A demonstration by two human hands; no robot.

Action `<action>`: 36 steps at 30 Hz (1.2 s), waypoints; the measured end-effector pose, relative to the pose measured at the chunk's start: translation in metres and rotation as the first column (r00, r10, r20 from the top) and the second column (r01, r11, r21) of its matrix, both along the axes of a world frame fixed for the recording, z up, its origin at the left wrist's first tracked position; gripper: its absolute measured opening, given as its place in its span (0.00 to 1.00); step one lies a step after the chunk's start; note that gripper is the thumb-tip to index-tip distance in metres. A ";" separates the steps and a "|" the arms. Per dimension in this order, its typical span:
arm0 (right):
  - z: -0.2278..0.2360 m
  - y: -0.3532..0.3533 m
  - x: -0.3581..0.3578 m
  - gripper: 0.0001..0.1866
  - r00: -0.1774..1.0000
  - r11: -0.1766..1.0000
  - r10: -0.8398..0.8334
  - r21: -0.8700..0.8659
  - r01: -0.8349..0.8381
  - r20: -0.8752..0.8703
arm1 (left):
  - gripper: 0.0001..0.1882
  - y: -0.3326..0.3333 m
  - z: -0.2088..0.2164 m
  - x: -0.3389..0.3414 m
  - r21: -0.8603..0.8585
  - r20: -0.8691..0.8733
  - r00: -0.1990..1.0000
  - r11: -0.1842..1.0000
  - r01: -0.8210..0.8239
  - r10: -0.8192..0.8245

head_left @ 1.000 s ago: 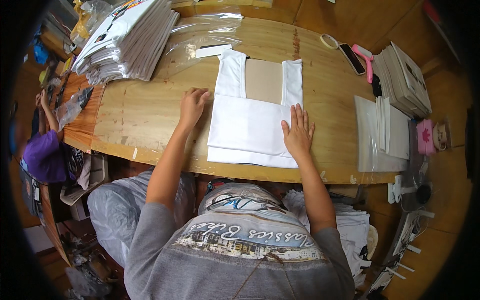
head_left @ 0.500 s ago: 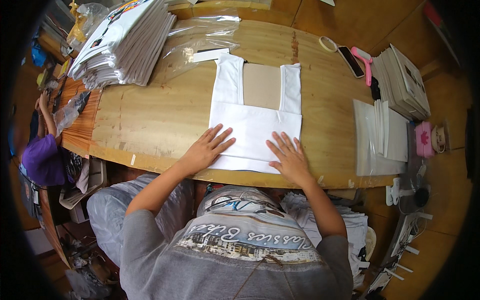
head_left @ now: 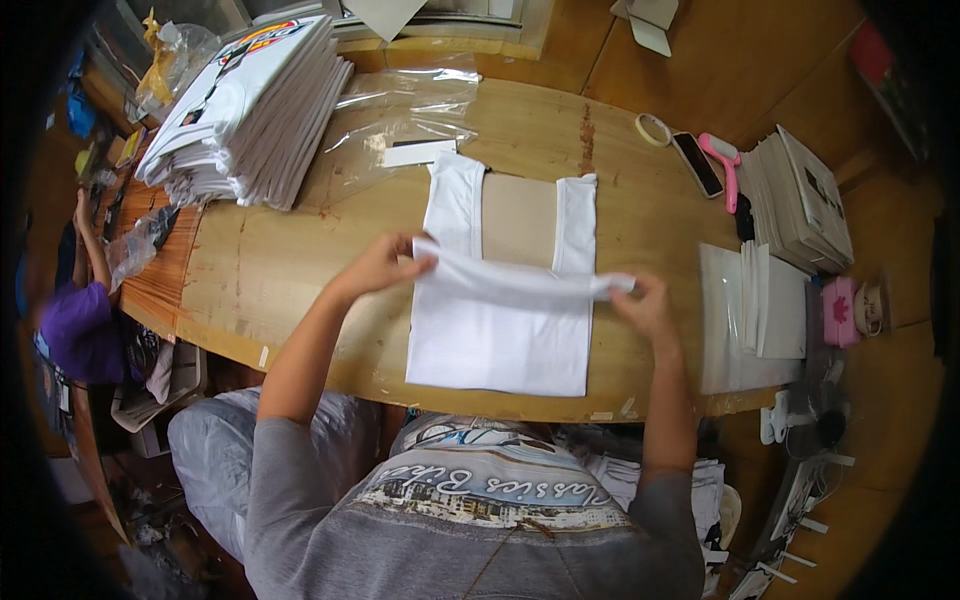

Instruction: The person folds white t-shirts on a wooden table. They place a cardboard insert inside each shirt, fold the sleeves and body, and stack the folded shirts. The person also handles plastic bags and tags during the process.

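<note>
A white shirt (head_left: 500, 350) lies on the wooden table in front of me, its sides folded in over a beige cardboard sheet (head_left: 520, 220). Part of the sheet shows between the two folded strips at the far end. My left hand (head_left: 380, 268) pinches the left end of a raised band of the shirt's fabric. At the band's other end, my right hand (head_left: 650, 308) grips the fabric between thumb and fingers. The band stretches between both hands above the shirt and is slightly blurred.
A tall stack of folded white shirts (head_left: 250, 120) stands at the far left by clear plastic bags (head_left: 410, 95). On the right are a tape roll (head_left: 653, 130), a phone (head_left: 697, 165), a pink-handled tool (head_left: 733, 170), a cardboard stack (head_left: 800, 200) and a pink box (head_left: 841, 310). Another person in purple (head_left: 80, 330) is at left.
Both hands lay flat with fingers spread on the shirt's near part. Now they grip a fabric edge, lifted and carried away from me toward the cardboard. The view has shifted slightly.
</note>
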State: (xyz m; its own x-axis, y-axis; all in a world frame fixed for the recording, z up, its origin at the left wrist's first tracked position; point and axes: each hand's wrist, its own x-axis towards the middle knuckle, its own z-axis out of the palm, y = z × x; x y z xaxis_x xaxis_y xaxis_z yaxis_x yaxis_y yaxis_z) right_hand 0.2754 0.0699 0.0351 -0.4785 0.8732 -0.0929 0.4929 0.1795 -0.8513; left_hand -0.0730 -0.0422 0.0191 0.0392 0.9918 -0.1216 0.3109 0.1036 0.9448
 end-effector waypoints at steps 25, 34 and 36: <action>-0.081 0.138 -0.067 0.11 0.943 0.866 -0.308 -0.448 0.221 -0.130 | 0.11 0.120 -0.071 -0.047 -0.128 0.071 0.946 0.943 -0.306 0.316; -0.094 0.150 -0.075 0.08 0.951 0.953 -0.298 0.072 0.293 0.086 | 0.08 0.136 -0.072 -0.045 0.024 -0.239 0.905 0.934 -0.356 0.351; -0.100 0.150 -0.076 0.07 0.920 0.918 -0.357 0.242 0.314 0.159 | 0.08 0.140 -0.069 -0.043 0.041 -0.309 0.886 0.935 -0.352 0.347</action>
State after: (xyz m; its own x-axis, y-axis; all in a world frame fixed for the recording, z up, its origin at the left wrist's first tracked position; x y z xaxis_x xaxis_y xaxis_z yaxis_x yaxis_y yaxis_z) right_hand 0.1998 0.2199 -0.0653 -0.1445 0.9884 0.0461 0.7080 0.1358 -0.6930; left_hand -0.1157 0.0975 -0.0499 -0.3509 0.9324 -0.0870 0.5251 0.2728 0.8061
